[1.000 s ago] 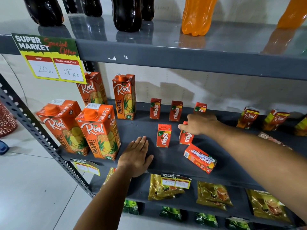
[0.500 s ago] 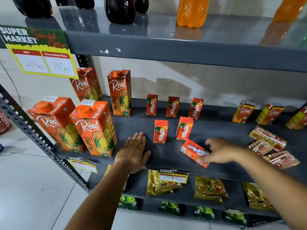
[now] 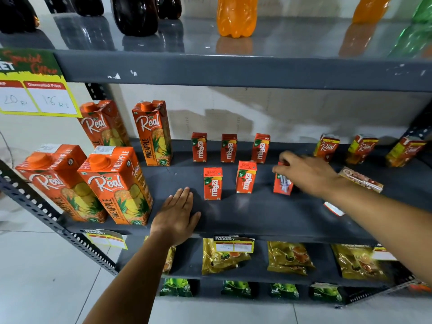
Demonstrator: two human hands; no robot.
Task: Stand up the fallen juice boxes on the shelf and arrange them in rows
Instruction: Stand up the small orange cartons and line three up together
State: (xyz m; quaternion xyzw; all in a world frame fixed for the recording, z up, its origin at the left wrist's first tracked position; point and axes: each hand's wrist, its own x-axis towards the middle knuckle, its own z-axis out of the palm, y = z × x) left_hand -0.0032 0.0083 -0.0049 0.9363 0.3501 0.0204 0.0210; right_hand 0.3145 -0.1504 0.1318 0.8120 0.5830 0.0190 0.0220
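On the dark middle shelf (image 3: 257,213) small red Maaza juice boxes stand in two rows. The back row has three (image 3: 228,148). In the front row two stand free (image 3: 212,183), (image 3: 246,177). My right hand (image 3: 306,171) grips the top of a third front-row Maaza box (image 3: 282,185), which stands upright with its straw side facing me. My left hand (image 3: 176,215) lies flat on the shelf's front edge, fingers spread, holding nothing. To the right a small Real box (image 3: 361,179) lies on its side, and another fallen box (image 3: 334,208) peeks out under my right forearm.
Several tall Real pineapple cartons (image 3: 117,185) stand at the shelf's left. Three small Real boxes (image 3: 326,147) stand at the back right. Soda bottles (image 3: 236,15) sit on the upper shelf. Gold snack pouches (image 3: 289,257) fill the lower shelf. A price sign (image 3: 37,90) hangs at upper left.
My right hand took the Maaza box that lay flat near the front edge and raised it upright beside the second front-row box. My left hand stayed flat on the shelf.
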